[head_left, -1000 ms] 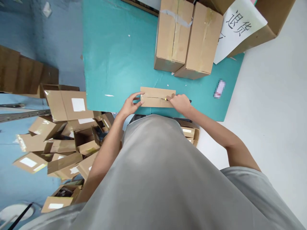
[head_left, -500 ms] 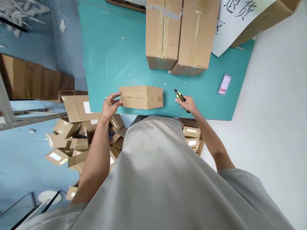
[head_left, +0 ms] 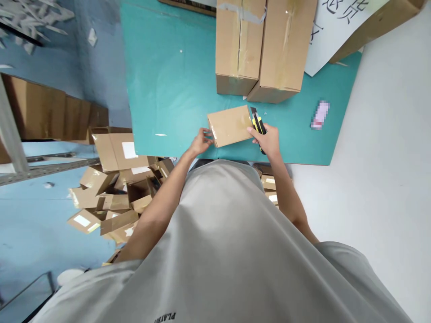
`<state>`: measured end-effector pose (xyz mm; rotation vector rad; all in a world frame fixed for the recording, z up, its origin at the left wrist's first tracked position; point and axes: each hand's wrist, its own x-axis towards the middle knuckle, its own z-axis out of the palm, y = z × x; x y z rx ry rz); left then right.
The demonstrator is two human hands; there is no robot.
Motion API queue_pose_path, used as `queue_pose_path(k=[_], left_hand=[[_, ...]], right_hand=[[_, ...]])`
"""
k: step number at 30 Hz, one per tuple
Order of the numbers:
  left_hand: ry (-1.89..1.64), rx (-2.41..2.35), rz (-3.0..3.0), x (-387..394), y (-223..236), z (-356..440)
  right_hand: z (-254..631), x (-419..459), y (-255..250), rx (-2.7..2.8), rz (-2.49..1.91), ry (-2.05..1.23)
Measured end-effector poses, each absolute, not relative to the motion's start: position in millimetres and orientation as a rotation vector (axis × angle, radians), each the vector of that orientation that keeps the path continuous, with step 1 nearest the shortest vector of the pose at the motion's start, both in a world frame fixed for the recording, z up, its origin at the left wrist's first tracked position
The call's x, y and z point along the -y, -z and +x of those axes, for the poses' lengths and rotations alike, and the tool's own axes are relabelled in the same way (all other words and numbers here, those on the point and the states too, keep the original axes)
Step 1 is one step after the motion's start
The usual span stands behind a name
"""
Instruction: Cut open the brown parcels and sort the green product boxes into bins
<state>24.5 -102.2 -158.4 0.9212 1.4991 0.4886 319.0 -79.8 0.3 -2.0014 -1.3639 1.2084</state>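
Cutter (head_left: 258, 125) gripped in our right hand (head_left: 270, 140), we spread our left hand (head_left: 201, 142) at the small box (head_left: 230, 126), mid-frame.

On my feed I count two hands (head_left: 201, 142) (head_left: 271, 140), one knife (head_left: 258, 124), one lettered sheet (head_left: 332, 36), one table (head_left: 164, 85), and there one small box (head_left: 230, 126) and two big taped boxes (head_left: 238, 47) (head_left: 284, 49).

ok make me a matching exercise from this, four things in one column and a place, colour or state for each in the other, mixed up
1. knife
2. small box
3. two big boxes
4. paper sign

A. between the left hand and the right hand
B. white with black writing
C. held in the right hand
D. side by side on the table

Pairs: 1-C, 2-A, 3-D, 4-B
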Motion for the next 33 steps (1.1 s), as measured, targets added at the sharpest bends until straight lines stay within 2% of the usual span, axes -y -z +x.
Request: queue_pose_path(k=[3,5,9,13,21,33], left_hand=[[-0.421,-1.462,0.984,96.4,153.4,43.1],[-0.499,-1.492,1.053,91.6,144.2,38.9],[-0.765,-1.448,1.184,78.2,110.0,25.2],[-0.78,-1.355,1.305,62.7,72.7,29.7],[-0.707,-1.272,1.265,48.5,62.3,31.6],[-0.762,-1.22,1.242,47.8,78.6,33.1]], right_hand=[[324.4,83.2,-1.7,1.552,-2.108,-1.025],[323.6,87.7,0.8,1.629,-2.166,-0.95],[315.6,99.1,-1.1,1.711,-2.251,-0.727],[296.6,117.3,-19.5,1.741,-2.145,-0.59],[235.4,147.7,-47.2,2.166,-2.09,-0.953],[212.3,135.1,-70.0,2.262,-2.259,-1.056]])
